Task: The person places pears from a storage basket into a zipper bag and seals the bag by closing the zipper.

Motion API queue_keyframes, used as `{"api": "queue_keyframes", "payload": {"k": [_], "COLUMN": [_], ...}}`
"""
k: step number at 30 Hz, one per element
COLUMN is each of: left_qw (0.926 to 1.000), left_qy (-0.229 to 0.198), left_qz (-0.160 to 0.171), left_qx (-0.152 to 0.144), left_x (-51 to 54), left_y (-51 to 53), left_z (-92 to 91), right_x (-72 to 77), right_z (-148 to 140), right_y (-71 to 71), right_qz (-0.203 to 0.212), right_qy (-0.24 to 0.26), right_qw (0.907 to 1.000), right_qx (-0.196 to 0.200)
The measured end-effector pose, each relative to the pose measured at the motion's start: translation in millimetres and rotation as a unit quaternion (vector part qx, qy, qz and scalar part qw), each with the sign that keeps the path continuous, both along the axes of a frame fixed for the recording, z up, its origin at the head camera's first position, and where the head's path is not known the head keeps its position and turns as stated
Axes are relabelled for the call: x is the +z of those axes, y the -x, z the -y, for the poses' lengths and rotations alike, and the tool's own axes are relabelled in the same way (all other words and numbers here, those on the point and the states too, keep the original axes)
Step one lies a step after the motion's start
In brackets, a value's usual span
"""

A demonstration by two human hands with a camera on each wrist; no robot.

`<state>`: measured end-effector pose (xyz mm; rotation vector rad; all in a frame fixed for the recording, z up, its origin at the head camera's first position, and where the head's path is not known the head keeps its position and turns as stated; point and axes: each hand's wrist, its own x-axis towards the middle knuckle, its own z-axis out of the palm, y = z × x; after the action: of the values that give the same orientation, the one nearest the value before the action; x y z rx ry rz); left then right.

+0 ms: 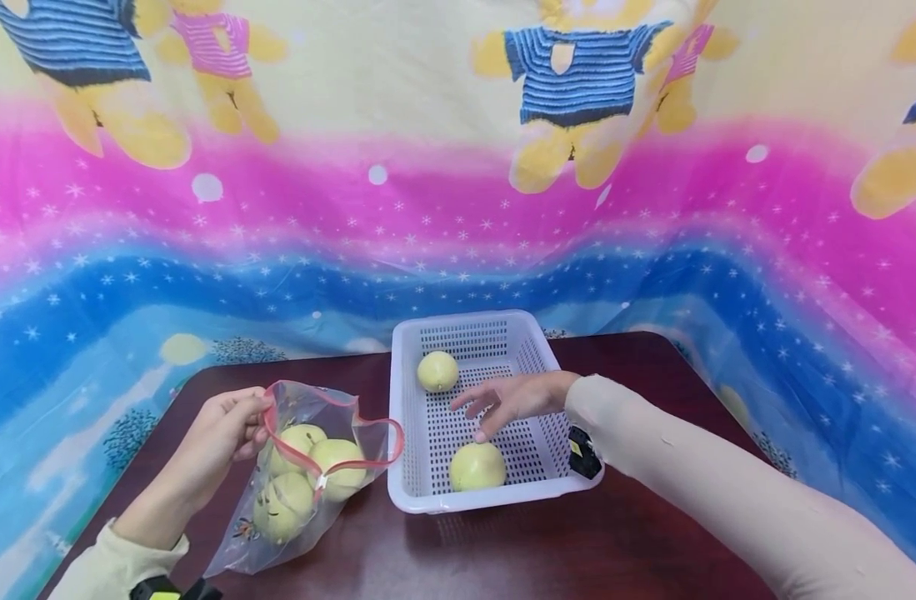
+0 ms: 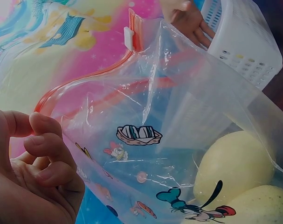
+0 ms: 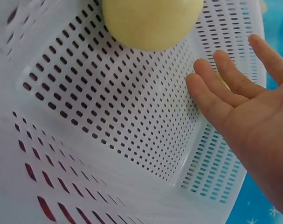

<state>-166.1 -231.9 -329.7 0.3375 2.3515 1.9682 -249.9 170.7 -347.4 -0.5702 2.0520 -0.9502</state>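
Observation:
My left hand (image 1: 228,429) pinches the red zip rim of a clear bag (image 1: 307,533); the left wrist view shows thumb and finger of that hand (image 2: 43,163) at the rim. Several pale yellow-green round fruits (image 1: 283,507) lie inside the bag, and its mouth gapes. Over the white perforated basket (image 1: 503,501) hovers my right hand (image 1: 519,402), fingers spread and holding nothing. One fruit (image 1: 478,467) sits at the basket's near end, just below the right thumb; another (image 1: 437,372) is at the far left. In the right wrist view the hand (image 3: 253,102) is beside a fruit (image 3: 153,21).
A dark red-brown table (image 1: 623,542) carries the bag on the left and the basket at the middle. Behind it hangs a printed cloth (image 1: 442,225) with bears and snowflakes. A white slider (image 2: 128,38) sits on the bag's zip.

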Motion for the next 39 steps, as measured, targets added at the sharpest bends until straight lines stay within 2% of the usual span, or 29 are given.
{"api": "queue_keyframes", "payload": {"k": [11, 19, 30, 34, 39], "left_qw": [1.0000, 1.0000, 1.0000, 1.0000, 1.0000], "left_qy": [0.005, 0.004, -0.003, -0.002, -0.004], "left_qz": [0.008, 0.000, 0.005, 0.004, 0.003], "left_qx": [0.000, 0.000, -0.002, 0.001, 0.001], "left_x": [-0.1, 1.1, -0.5, -0.5, -0.1], "left_y": [0.2, 0.2, 1.8, 1.8, 1.3], "left_z": [0.1, -0.9, 0.0, 0.4, 0.9], "right_x": [-1.0, 0.0, -8.8, -9.9, -10.6], "right_z": [5.6, 14.1, 21.6, 23.1, 27.6], "right_y": [-0.7, -1.0, -1.2, -2.6, -4.4], "right_qz": [0.014, 0.006, 0.012, -0.001, 0.012], "right_qy": [-0.081, -0.158, -0.174, -0.191, -0.192], "right_qw": [0.9965, 0.9867, 0.9827, 0.9791, 0.9790], "right_qx": [0.010, 0.037, 0.063, 0.069, 0.067]}}
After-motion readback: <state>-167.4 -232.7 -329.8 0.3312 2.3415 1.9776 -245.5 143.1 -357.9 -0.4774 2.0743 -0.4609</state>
